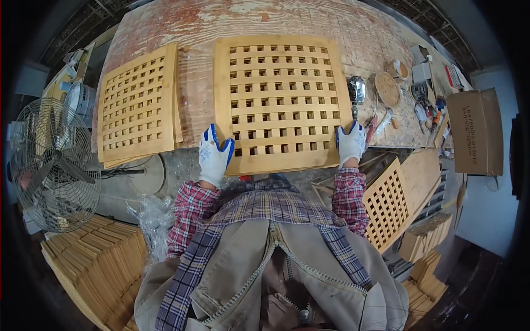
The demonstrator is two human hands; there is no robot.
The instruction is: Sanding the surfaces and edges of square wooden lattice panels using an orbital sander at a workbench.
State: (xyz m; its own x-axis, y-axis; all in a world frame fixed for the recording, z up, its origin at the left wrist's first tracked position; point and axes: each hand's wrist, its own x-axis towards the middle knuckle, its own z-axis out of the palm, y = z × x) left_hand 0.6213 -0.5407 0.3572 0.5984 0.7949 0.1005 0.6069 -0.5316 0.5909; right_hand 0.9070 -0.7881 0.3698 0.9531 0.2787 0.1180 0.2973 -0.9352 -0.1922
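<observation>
A square light-wood lattice panel (287,160) lies in front of me at the bench's near edge, its lower side jutting a little over it. Through its holes more wood shows, so at least one other panel seems to lie beneath. My left hand (214,159), in a white glove with blue fingertips, grips its near left corner, thumb on top. The near right corner is held by my right hand (350,143), gloved alike, with part of its fingers hidden at the edge. On the left, a second lattice panel (135,149) rests on another one.
The worn wooden bench (193,105) carries a power tool (356,90), a round cork-like disc (386,89) and scattered hand tools at right. A fan (52,165) stands left, above stacked wood pieces (96,265). Another lattice panel (387,207) leans right, below a cardboard box (475,132).
</observation>
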